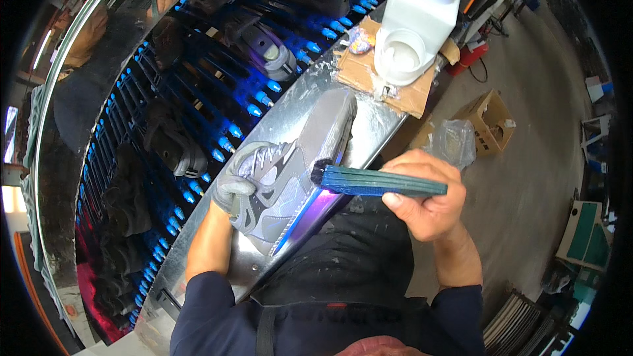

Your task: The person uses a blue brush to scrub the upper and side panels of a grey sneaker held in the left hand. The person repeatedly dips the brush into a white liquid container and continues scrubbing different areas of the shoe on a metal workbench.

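My left hand (233,188), in a grey glove, is closed around the heel and ankle part of a grey sneaker upper (321,128). The shoe lies tilted over the metal ledge, its toe pointing away and to the right. In my bare right hand (434,199) is a brush (386,182) with a flat green-blue handle, gripped between thumb and fingers. Its dark bristles meet the shoe's side near the lower edge, where a blue-violet glow shows. Whether the bristles press on the shoe or hover just over it, I cannot tell.
A white plastic bottle (422,16) with a cut opening stands on cardboard (359,69) at the ledge's far end. Left of the metal ledge (379,122), a rack with blue-tipped rods (227,145) carries several dark shoes. An open carton (491,122) sits on the floor at right.
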Demonstrator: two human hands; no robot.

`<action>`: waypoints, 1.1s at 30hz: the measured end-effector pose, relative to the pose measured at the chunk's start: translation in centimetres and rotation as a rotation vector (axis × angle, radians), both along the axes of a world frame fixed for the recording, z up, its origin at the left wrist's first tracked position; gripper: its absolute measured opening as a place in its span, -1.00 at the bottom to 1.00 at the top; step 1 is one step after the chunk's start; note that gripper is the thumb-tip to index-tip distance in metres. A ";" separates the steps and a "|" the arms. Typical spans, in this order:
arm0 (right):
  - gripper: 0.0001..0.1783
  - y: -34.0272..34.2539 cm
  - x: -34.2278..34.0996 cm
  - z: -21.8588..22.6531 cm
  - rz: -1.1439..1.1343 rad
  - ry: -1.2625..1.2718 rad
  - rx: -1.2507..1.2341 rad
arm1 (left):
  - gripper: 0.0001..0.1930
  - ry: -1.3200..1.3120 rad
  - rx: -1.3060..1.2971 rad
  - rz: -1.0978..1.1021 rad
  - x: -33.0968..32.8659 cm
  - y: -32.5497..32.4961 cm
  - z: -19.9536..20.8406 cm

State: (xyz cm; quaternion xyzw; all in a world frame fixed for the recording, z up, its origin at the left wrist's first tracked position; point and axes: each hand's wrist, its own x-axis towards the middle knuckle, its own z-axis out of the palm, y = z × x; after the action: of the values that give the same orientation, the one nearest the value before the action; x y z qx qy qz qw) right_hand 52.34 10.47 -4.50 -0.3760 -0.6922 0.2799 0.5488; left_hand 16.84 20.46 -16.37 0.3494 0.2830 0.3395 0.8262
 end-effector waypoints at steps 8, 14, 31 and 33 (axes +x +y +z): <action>-0.77 -0.7 -1.4 -4.6 -0.163 0.072 0.087 | -0.04 -0.088 -0.091 0.012 0.8 0.1 0.7; -0.87 1.0 0.5 -2.2 -0.121 0.417 -0.250 | -0.06 -0.097 -0.090 0.001 1.0 0.0 0.8; -0.71 -0.5 -1.3 0.6 -0.072 -0.265 0.191 | -0.12 -0.019 -0.044 0.049 1.9 -0.2 2.0; -0.67 -1.0 -1.9 1.1 -0.071 -0.335 0.173 | -0.15 -0.026 -0.045 0.040 2.2 -0.2 2.1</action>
State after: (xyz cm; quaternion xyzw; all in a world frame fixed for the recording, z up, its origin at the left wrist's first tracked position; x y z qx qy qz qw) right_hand 50.43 9.42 -3.39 -0.3930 -0.7816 0.1333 0.4657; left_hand 19.01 20.25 -14.23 0.3206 0.2865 0.3541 0.8305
